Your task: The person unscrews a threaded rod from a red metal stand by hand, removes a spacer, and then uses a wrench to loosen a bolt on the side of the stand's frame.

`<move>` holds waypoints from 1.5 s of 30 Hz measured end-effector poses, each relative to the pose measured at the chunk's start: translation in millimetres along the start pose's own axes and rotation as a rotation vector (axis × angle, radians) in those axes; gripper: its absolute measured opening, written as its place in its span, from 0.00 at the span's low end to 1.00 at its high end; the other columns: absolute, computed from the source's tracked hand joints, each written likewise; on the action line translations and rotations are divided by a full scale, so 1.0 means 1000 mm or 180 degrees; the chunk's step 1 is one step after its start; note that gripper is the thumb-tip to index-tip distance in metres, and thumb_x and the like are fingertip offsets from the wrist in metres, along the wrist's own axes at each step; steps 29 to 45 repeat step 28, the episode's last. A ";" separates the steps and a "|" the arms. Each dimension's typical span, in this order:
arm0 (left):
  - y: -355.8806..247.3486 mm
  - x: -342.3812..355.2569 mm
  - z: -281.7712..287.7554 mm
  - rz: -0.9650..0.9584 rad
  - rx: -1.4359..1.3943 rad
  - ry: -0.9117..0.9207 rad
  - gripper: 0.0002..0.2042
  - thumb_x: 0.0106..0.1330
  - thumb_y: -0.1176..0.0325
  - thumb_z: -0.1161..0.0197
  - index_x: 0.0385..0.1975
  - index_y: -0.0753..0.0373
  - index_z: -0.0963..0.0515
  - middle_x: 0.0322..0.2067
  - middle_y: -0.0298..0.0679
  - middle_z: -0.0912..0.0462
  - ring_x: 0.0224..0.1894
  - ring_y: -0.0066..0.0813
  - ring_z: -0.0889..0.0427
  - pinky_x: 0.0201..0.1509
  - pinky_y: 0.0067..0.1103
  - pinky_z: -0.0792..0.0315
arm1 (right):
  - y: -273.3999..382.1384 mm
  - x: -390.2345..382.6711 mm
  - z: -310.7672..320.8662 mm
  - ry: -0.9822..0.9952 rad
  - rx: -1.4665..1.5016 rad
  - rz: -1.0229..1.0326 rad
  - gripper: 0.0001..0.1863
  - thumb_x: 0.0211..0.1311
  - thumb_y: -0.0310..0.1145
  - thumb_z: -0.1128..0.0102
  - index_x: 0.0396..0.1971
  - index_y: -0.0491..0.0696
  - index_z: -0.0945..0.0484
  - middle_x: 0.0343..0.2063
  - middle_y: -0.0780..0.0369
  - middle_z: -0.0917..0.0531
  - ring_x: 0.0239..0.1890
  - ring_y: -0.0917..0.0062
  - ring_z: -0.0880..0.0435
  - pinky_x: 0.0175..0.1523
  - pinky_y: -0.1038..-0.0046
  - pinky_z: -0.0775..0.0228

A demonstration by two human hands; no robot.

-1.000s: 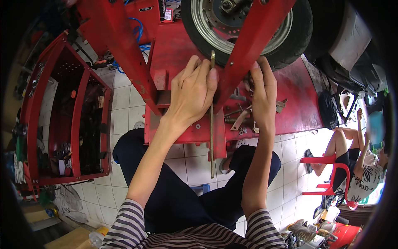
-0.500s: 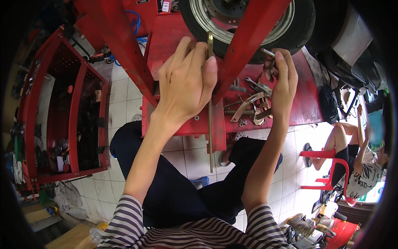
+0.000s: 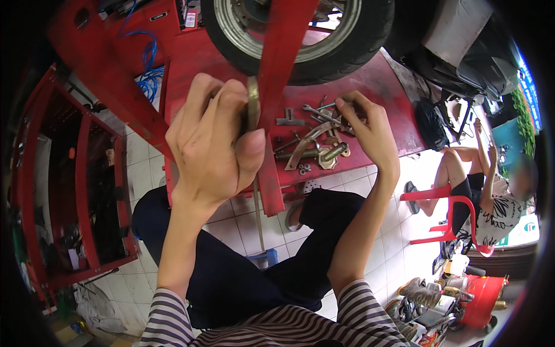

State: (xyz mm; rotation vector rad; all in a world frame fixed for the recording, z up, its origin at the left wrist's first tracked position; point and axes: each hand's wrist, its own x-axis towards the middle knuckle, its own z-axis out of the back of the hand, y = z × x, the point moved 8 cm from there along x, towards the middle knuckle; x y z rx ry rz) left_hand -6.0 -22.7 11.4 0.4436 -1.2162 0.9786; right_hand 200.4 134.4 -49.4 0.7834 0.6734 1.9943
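Observation:
My left hand (image 3: 211,139) is closed around a long, narrow brass-coloured metal bar (image 3: 253,101), seen edge-on between thumb and fingers. The bar's lower part hangs down past the bench edge in front of my knees. Over a heap of parts on the red bench (image 3: 217,58), my right hand (image 3: 370,124) is bent with its fingers pinched. A thin metal rod (image 3: 327,106) sticks out leftward at its fingertips. Beside and under that hand lie an open-ended wrench (image 3: 315,113), a curved metal plate (image 3: 303,147), a thick bolt (image 3: 332,155) and several small nuts (image 3: 303,169).
A wheel with a black tyre (image 3: 324,72) stands at the bench's far side. Red steel posts (image 3: 283,52) rise close to my left hand. A red shelf frame (image 3: 98,185) is on the left. At right, a person sits on a red plastic chair (image 3: 442,194), with motorbike parts behind.
My view has shifted, and the bench now sits further left in it. My right hand has lowered toward the heap with the thin rod. The left hand still grips the bar, now nearer me.

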 end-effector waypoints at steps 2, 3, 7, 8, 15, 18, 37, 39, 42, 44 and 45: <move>0.001 0.000 0.000 -0.0037 -0.0049 -0.0013 0.21 0.74 0.51 0.52 0.31 0.65 0.26 0.26 0.37 0.25 0.30 0.38 0.26 0.25 0.28 0.32 | -0.010 -0.002 0.011 -0.0050 -0.0189 -0.0035 0.16 0.68 0.38 0.41 0.38 0.37 0.20 0.22 0.55 0.19 0.24 0.74 0.22 0.34 0.71 0.30; 0.000 -0.001 0.000 -0.0050 -0.0061 -0.0010 0.21 0.74 0.51 0.52 0.32 0.65 0.26 0.26 0.37 0.25 0.30 0.38 0.26 0.25 0.28 0.32 | -0.016 -0.004 0.016 -0.0079 -0.0244 -0.0077 0.16 0.68 0.39 0.41 0.38 0.37 0.20 0.23 0.54 0.19 0.24 0.73 0.21 0.34 0.70 0.30; -0.003 0.000 0.000 -0.0019 -0.0143 0.0015 0.24 0.75 0.48 0.54 0.32 0.66 0.26 0.26 0.38 0.25 0.30 0.40 0.26 0.25 0.29 0.32 | -0.057 -0.013 0.034 -0.0153 -0.0713 -0.0352 0.17 0.67 0.41 0.40 0.36 0.39 0.18 0.23 0.54 0.17 0.26 0.68 0.17 0.36 0.67 0.29; -0.004 0.000 0.001 -0.0079 -0.0107 -0.0036 0.24 0.75 0.48 0.54 0.32 0.67 0.26 0.26 0.38 0.25 0.29 0.40 0.26 0.24 0.29 0.32 | -0.069 -0.016 0.038 -0.0163 -0.0891 -0.0447 0.16 0.67 0.41 0.40 0.36 0.40 0.18 0.23 0.54 0.16 0.26 0.66 0.17 0.36 0.66 0.29; -0.005 -0.002 0.000 -0.0144 -0.0106 -0.0164 0.25 0.74 0.47 0.53 0.33 0.67 0.26 0.25 0.38 0.26 0.27 0.39 0.28 0.23 0.29 0.34 | -0.137 -0.040 0.032 0.0651 -0.1114 -0.1156 0.15 0.65 0.39 0.38 0.35 0.40 0.16 0.23 0.55 0.15 0.26 0.67 0.16 0.36 0.65 0.28; -0.009 0.001 -0.003 -0.0094 -0.0179 -0.0020 0.23 0.74 0.48 0.50 0.33 0.66 0.25 0.25 0.37 0.25 0.27 0.37 0.28 0.23 0.27 0.34 | -0.159 -0.043 0.022 0.0940 -0.0885 -0.1199 0.14 0.64 0.37 0.36 0.35 0.39 0.16 0.25 0.55 0.14 0.27 0.69 0.16 0.36 0.66 0.27; -0.006 0.001 -0.009 -0.0142 0.0369 0.0085 0.17 0.66 0.53 0.37 0.33 0.64 0.25 0.29 0.39 0.24 0.28 0.37 0.24 0.25 0.27 0.32 | -0.138 -0.042 0.031 0.0752 -0.1040 -0.0937 0.16 0.64 0.38 0.35 0.48 0.46 0.19 0.30 0.57 0.14 0.29 0.73 0.17 0.39 0.67 0.25; -0.006 0.001 -0.009 -0.0142 0.0369 0.0085 0.17 0.66 0.53 0.37 0.33 0.64 0.25 0.29 0.39 0.24 0.28 0.37 0.24 0.25 0.27 0.32 | -0.138 -0.042 0.031 0.0752 -0.1040 -0.0937 0.16 0.64 0.38 0.35 0.48 0.46 0.19 0.30 0.57 0.14 0.29 0.73 0.17 0.39 0.67 0.25; -0.006 0.001 -0.009 -0.0142 0.0369 0.0085 0.17 0.66 0.53 0.37 0.33 0.64 0.25 0.29 0.39 0.24 0.28 0.37 0.24 0.25 0.27 0.32 | -0.138 -0.042 0.031 0.0752 -0.1040 -0.0937 0.16 0.64 0.38 0.35 0.48 0.46 0.19 0.30 0.57 0.14 0.29 0.73 0.17 0.39 0.67 0.25; -0.006 0.001 -0.009 -0.0142 0.0369 0.0085 0.17 0.66 0.53 0.37 0.33 0.64 0.25 0.29 0.39 0.24 0.28 0.37 0.24 0.25 0.27 0.32 | -0.138 -0.042 0.031 0.0752 -0.1040 -0.0937 0.16 0.64 0.38 0.35 0.48 0.46 0.19 0.30 0.57 0.14 0.29 0.73 0.17 0.39 0.67 0.25; -0.006 0.001 -0.009 -0.0142 0.0369 0.0085 0.17 0.66 0.53 0.37 0.33 0.64 0.25 0.29 0.39 0.24 0.28 0.37 0.24 0.25 0.27 0.32 | -0.138 -0.042 0.031 0.0752 -0.1040 -0.0937 0.16 0.64 0.38 0.35 0.48 0.46 0.19 0.30 0.57 0.14 0.29 0.73 0.17 0.39 0.67 0.25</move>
